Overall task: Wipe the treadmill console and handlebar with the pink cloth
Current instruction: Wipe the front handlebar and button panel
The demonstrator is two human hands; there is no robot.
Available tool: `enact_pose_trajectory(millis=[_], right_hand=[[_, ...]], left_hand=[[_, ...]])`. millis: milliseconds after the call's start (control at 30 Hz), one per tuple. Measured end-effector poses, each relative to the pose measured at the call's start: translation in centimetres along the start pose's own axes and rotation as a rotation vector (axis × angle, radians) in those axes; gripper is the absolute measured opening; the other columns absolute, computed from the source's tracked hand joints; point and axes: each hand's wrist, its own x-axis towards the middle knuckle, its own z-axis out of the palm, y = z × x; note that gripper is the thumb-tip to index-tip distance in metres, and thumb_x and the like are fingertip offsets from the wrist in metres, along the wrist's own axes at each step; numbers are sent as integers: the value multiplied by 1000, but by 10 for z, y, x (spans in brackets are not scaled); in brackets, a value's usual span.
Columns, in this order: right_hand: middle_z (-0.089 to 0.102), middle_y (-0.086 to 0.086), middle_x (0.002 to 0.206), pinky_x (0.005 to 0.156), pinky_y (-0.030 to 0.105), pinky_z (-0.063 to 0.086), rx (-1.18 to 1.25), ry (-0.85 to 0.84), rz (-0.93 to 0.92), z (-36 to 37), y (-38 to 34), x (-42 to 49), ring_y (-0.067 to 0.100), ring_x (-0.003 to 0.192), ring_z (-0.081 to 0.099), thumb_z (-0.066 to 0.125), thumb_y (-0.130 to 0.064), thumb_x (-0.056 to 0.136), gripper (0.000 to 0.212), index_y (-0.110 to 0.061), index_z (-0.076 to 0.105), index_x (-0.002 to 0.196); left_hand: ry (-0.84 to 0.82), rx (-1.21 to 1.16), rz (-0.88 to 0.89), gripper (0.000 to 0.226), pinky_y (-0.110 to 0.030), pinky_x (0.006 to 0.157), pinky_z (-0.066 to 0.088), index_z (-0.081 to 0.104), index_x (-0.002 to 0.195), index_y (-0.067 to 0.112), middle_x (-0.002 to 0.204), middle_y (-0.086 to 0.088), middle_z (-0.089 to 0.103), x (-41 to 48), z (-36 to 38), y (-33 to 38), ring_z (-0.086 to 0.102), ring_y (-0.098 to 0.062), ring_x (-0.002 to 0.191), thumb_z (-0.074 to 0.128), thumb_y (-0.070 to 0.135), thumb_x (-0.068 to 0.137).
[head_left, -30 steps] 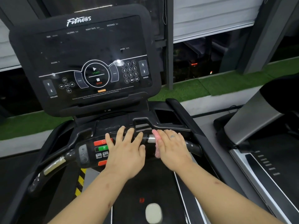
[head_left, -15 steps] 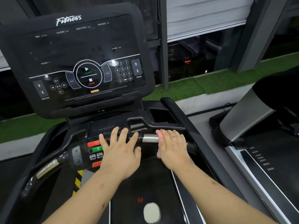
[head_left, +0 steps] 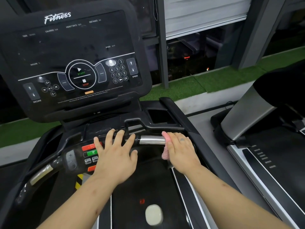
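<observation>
The black treadmill console (head_left: 74, 52) with its touch panel stands upright in front of me. Below it runs the handlebar (head_left: 151, 140), with a bare silver section showing between my hands. My left hand (head_left: 115, 156) rests flat on the bar's middle, fingers spread, beside the red and green buttons (head_left: 90, 152). My right hand (head_left: 180, 151) lies over the right part of the bar and holds the pink cloth (head_left: 165, 152) against it. A strip of cloth hangs out at the hand's left side. The thumb is hidden.
A recessed tray (head_left: 159, 115) sits in the deck right of the console. A small white object (head_left: 153, 214) lies on the belt below. A second treadmill (head_left: 247, 113) stands close on the right. Green turf (head_left: 214, 78) and a window frame lie beyond.
My right hand has slid the pink cloth to the right along the bar, uncovering more of the silver section. My left hand has stayed in place.
</observation>
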Motion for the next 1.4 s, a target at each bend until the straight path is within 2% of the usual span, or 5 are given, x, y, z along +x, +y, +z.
enact_pose_trajectory(millis=[333, 533, 1067, 1267, 1400], right_hand=[[52, 2, 150, 119, 57, 34, -14, 89, 26, -1, -23, 2, 30, 143, 43, 2, -44, 83, 84, -24, 44, 154], [34, -6, 163, 128, 54, 10, -1, 9, 23, 10, -45, 14, 24, 155, 19, 28, -39, 108, 53, -36, 21, 161], [48, -15, 145, 122, 45, 28, 102, 87, 67, 7, 7, -1, 11, 141, 40, -13, -61, 99, 74, -44, 33, 154], [49, 1, 152, 117, 58, 33, -84, 71, 5, 12, -25, 10, 30, 143, 42, 35, -36, 99, 58, -26, 35, 155], [36, -5, 160, 125, 57, 16, -36, 12, -6, 19, -48, 21, 24, 152, 25, 21, -40, 102, 58, -36, 21, 160]], left_hand=[[-4, -10, 7, 61, -69, 121, -10, 17, 162, 42, 171, 1, 10, 0, -1, 1, -8, -29, 158, 26, 56, 104], [-10, -1, -4, 61, -70, 121, -9, 17, 162, 42, 171, 1, 10, 0, -1, 2, -9, -30, 158, 27, 57, 103], [-25, -2, 18, 61, -70, 121, -8, 15, 162, 43, 172, 2, 8, 0, -3, -2, -9, -29, 158, 26, 57, 103], [-25, -9, 13, 63, -70, 121, -9, 15, 162, 42, 171, 1, 7, -1, -3, 0, -11, -29, 158, 28, 57, 103], [-18, 6, 11, 64, -70, 121, -8, 15, 162, 42, 171, 1, 9, 0, -1, 0, -9, -30, 158, 28, 59, 102]])
